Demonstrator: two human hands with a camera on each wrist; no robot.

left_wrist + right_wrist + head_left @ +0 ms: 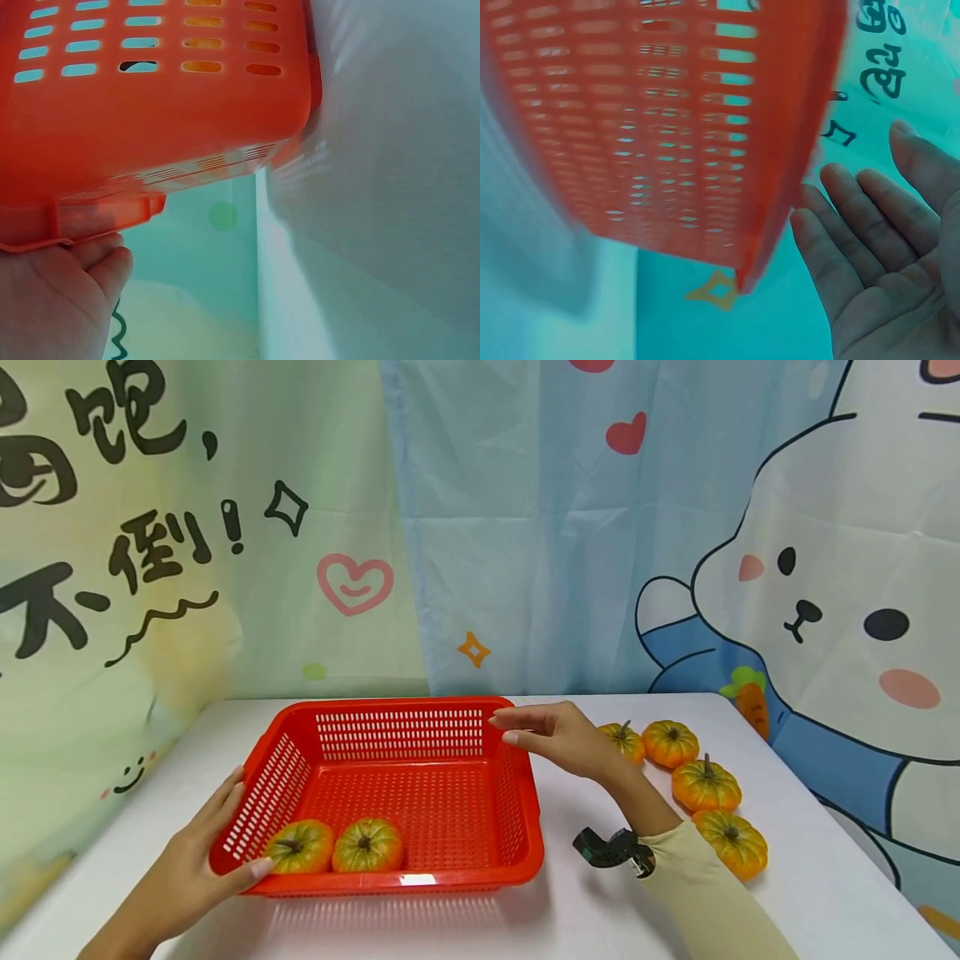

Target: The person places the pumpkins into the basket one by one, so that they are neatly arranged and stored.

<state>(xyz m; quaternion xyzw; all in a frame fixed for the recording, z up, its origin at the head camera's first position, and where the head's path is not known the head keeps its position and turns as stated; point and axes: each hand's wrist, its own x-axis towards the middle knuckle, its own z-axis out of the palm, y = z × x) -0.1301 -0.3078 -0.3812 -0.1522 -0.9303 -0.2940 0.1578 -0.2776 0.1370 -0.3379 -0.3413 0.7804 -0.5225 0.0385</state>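
A red plastic basket (420, 785) with slotted walls stands on the white table. Two small orange-green pumpkins, one at the left (302, 847) and one beside it (368, 845), lie inside along its near wall. My left hand (187, 856) holds the basket's left side by the rim, thumb over the near corner and fingers along the outside. In the left wrist view, those fingers (105, 262) sit under the rim. My right hand (558, 737) is raised at the basket's far right corner, holding nothing. The right wrist view shows its palm with fingers (847, 232) loosely extended beside the rim.
Several more pumpkins (706, 783) form a curved row on the table (825, 893) to the right, partly behind my right forearm. A dark strap (611, 849) is around the right wrist. Behind the table hangs a printed curtain (510, 568).
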